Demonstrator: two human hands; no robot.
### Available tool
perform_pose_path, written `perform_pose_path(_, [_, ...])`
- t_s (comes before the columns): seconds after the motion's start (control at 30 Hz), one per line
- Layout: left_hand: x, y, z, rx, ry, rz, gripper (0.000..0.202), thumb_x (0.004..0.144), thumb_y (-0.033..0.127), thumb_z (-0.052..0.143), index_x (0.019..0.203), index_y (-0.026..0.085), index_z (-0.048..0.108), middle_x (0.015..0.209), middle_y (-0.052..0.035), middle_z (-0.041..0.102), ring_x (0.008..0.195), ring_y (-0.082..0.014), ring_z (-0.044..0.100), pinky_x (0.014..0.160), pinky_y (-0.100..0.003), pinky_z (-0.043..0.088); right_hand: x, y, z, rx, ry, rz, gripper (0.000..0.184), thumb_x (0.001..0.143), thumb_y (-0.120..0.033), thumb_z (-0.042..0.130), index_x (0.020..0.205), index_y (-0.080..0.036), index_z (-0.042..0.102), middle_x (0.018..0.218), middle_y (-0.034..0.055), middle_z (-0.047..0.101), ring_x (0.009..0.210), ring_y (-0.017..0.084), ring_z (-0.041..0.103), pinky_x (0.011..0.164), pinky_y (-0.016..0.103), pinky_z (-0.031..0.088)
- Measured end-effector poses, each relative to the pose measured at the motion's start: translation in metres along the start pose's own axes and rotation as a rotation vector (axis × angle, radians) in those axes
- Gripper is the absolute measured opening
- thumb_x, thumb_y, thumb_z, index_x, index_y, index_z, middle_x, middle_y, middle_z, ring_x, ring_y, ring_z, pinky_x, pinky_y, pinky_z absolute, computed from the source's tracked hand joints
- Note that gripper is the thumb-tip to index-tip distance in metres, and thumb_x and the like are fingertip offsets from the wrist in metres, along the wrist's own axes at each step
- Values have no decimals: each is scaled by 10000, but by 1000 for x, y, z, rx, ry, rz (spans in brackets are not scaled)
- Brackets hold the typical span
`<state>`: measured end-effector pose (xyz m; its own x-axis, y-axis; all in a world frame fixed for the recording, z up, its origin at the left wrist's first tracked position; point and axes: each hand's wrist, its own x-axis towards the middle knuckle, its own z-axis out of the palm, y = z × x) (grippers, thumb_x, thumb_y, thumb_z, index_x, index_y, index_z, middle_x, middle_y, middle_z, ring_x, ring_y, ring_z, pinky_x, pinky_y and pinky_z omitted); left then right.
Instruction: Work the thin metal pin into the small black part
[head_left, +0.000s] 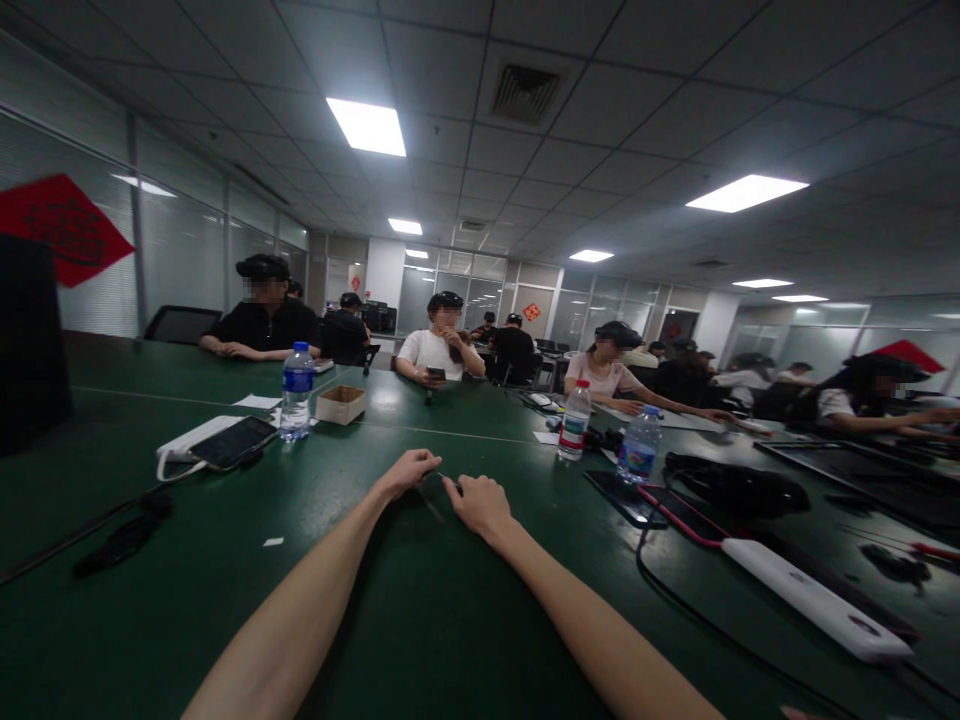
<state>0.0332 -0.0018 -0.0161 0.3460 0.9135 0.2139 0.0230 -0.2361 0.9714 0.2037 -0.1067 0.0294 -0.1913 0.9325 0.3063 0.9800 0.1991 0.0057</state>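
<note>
Over the dark green table (420, 610), my left hand (406, 474) is closed in a pinch, thumb and forefinger pointing right. My right hand (481, 504) is curled close beside it, fingertips turned toward the left hand, with a small gap between the two. Something very thin shows at the fingertips of both hands, too fine to name. Just below the left fingers runs a faint, pale, see-through streak (432, 504); whether it is a strip or a reflection I cannot tell. Both forearms rest low over the table.
Left of my hands are a water bottle (298, 392), a small open box (340, 405), a phone (234, 443) and a paper scrap (274, 542). To the right stand two bottles (574, 422), with a white power bank (814, 598) and cables. Several people sit around the tables.
</note>
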Motion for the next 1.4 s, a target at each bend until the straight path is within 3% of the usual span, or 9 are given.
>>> perform_pose_path(0.53, [-3,4,2,28,25,11,524,656,667,661,709,183,467,506,88,372,427,-66,339,426,-198,200,0,0,0,1,-12,14,658,986,-607,217,1024,-162,700,1023,174,708,950,284,677,789,356,476])
perform_pose_path(0.93, [-5,7,3,29,32,16,522,653,662,667,706,180,474,506,81,379,442,-72,352,431,-199,200,2,3,-1,29,-28,-17,663,991,-609,192,1002,-181,699,993,141,720,882,242,693,743,315,485])
perform_pose_path(1.4, [-4,6,2,27,15,8,516,670,657,663,713,184,462,518,83,381,437,-65,341,429,-199,185,3,2,3,8,-12,-2,662,983,-609,206,1014,-172,703,999,166,713,929,279,679,769,352,476])
